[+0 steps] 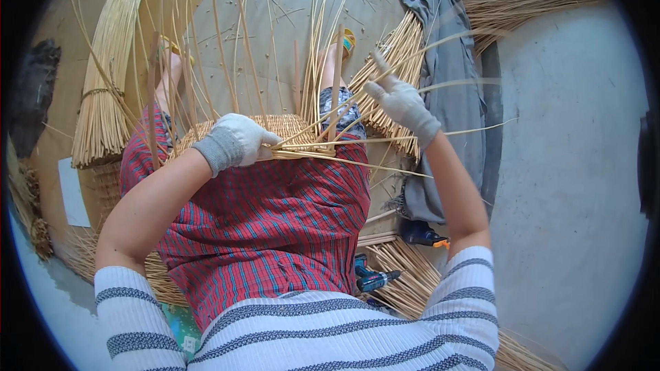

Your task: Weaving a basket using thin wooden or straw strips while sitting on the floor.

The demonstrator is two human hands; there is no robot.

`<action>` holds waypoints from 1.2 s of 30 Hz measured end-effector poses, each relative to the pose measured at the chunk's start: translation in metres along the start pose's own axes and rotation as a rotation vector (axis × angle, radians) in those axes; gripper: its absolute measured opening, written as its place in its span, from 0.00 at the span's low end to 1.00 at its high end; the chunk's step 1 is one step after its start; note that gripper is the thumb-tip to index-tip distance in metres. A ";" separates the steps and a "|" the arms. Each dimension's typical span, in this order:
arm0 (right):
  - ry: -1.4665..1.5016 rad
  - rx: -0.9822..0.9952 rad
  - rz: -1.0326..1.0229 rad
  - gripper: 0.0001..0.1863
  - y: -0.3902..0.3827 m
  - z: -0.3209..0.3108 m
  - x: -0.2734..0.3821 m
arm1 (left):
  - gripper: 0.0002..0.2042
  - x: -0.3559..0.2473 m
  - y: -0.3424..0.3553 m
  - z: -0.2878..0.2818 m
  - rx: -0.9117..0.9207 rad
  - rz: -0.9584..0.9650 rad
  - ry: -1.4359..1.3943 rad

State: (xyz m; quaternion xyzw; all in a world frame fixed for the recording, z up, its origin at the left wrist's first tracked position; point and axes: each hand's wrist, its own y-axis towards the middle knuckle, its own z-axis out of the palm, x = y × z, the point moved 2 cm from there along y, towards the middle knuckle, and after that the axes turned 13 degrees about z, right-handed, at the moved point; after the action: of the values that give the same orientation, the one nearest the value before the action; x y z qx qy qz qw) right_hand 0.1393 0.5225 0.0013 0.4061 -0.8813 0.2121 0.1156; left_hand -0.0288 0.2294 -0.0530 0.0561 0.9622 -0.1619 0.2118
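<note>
A half-woven basket [292,124] sits across the lap, on the red striped cloth [261,213], directly ahead of and to the right of the left hand [239,141]. That gloved hand is pressed together on the basket's near rim, its thumb pointing right along the banded canes there and its other fingers mostly out of sight. Past the knuckles lies the tightly woven surface; the angle is poor, so whether this is the floor or a wall is hard to say. Flat wooden posts [335,96] rise around the weave, one left of the left hand and others beyond it, with thin stakes standing among them.

The right hand [404,103], also gloved, is raised to the right of the basket, thumb and forefinger apart. Long canes [385,141] run from the rim out past it; whether it pinches one cannot be told, as some strands are blurred.

Well to the left of the left hand, a second woven basket [106,182] stands beneath the lower end of a tied pale bundle [110,69]; its inside is hidden. Just beyond the right hand, another cane bundle [392,62] lies against grey cloth [447,96].
</note>
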 end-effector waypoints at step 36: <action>0.892 -0.118 0.108 0.18 0.069 0.146 0.132 | 0.14 -0.068 0.036 0.058 -0.698 -0.171 -0.013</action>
State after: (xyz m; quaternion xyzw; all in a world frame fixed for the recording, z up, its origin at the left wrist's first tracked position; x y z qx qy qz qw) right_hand -0.0031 0.4055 -0.0975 0.2213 -0.7759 0.3215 0.4957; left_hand 0.0615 0.2413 -0.0840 -0.1013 0.9594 0.1589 0.2100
